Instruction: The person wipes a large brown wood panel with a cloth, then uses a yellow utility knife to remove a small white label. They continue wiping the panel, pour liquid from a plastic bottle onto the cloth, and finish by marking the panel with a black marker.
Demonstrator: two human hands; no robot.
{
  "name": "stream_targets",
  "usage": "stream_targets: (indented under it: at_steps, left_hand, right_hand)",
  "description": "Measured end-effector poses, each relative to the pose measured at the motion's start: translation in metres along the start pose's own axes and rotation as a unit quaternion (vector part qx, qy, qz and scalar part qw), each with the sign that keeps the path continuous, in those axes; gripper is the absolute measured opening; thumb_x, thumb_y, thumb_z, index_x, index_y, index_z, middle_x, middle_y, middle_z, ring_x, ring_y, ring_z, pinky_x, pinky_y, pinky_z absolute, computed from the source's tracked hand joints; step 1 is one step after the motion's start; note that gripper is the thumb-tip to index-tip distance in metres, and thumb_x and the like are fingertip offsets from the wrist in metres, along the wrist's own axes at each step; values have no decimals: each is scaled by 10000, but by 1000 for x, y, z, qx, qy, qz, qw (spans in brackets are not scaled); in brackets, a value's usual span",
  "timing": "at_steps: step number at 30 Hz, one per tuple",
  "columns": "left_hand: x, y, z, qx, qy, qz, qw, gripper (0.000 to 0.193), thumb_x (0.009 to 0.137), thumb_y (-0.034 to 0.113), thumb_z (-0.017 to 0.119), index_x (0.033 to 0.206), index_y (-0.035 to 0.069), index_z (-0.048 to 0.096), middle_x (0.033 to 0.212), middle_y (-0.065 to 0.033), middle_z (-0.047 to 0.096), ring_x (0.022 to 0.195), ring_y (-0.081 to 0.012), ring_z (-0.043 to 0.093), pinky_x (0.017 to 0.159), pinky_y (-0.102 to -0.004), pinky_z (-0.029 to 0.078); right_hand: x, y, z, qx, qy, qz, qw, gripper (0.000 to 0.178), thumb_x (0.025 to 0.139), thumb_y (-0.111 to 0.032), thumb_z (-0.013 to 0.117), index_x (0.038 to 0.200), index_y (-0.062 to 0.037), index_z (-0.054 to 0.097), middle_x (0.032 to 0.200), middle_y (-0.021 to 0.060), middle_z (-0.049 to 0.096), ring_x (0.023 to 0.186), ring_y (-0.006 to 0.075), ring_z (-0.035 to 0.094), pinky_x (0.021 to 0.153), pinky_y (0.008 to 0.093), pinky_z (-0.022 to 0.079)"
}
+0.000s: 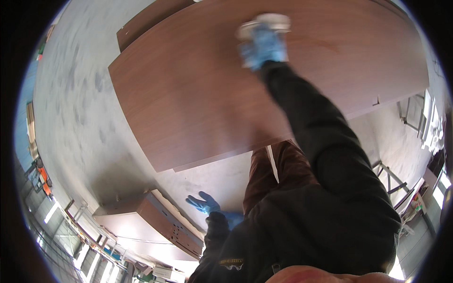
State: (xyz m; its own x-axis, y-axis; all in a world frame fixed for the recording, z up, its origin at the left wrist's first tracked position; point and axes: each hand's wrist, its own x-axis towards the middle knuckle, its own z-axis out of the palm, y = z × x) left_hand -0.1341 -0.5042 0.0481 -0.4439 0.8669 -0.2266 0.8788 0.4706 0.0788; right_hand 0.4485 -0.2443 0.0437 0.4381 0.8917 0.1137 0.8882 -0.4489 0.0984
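Note:
A large brown wood-grain panel [198,94] lies flat in front of me. My right hand [264,45], in a blue glove, reaches far across it and presses a white cloth [264,23] against the surface; the hand and cloth are blurred. My right arm wears a black sleeve. My left hand [204,204], also blue-gloved, hangs free beside my body below the panel's near edge, fingers spread and holding nothing.
A grey concrete floor [71,108] surrounds the panel. A stack of brown boards [155,221] lies at lower left. Metal frame legs [394,179] and cluttered shelving [432,127] stand at the right. A second brown panel [146,21] sits behind the first.

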Motion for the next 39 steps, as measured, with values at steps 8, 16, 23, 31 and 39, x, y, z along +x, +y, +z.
stream_targets:
  at_steps: [8, 16, 23, 31, 39]
  left_hand:
    - [-45, 39, 25, -60, -88, 109, 988, 757, 1133, 513, 480, 1687, 17, 339, 1784, -261, 213, 1627, -447, 274, 1284, -566, 324]
    - [-73, 68, 50, -22, -104, 163, 981, 756, 1139, 504, 496, 1682, 4, 335, 1762, -312, 222, 1631, -464, 249, 1289, -573, 305]
    - [-157, 160, 68, -43, -2, 392, 919, 678, 1130, 401, 564, 1627, -31, 400, 1696, -356, 326, 1551, -518, 381, 1224, -603, 391]
    - [-376, 308, 113, -72, 14, 521, 850, 662, 1115, 344, 602, 1634, -9, 391, 1672, -363, 362, 1523, -543, 407, 1198, -629, 394]
    - [-474, 472, 114, -144, -29, 519, 842, 739, 1078, 399, 634, 1655, 7, 388, 1700, -344, 337, 1558, -545, 353, 1240, -633, 333]
  right_hand:
    - [-194, -218, -40, 210, 52, -472, 854, 472, 927, -349, 628, 1304, -69, 678, 1515, 181, 577, 1495, 386, 479, 1258, 630, 350]
    - [-213, -26, -11, 332, -21, -308, 891, 646, 825, -436, 813, 1372, -167, 599, 1483, 74, 571, 1457, 314, 508, 1267, 572, 338]
    - [-217, 242, 16, 249, 7, -78, 965, 699, 852, -441, 827, 1451, -154, 609, 1620, 92, 534, 1551, 295, 454, 1296, 565, 320]
    - [-246, 545, 45, 216, 96, 14, 972, 579, 881, -353, 799, 1380, -90, 665, 1620, 125, 546, 1547, 293, 467, 1269, 518, 368]
    - [-229, 695, 59, 198, 96, 63, 973, 585, 911, -315, 772, 1421, -89, 596, 1611, 136, 542, 1538, 332, 467, 1290, 532, 345]
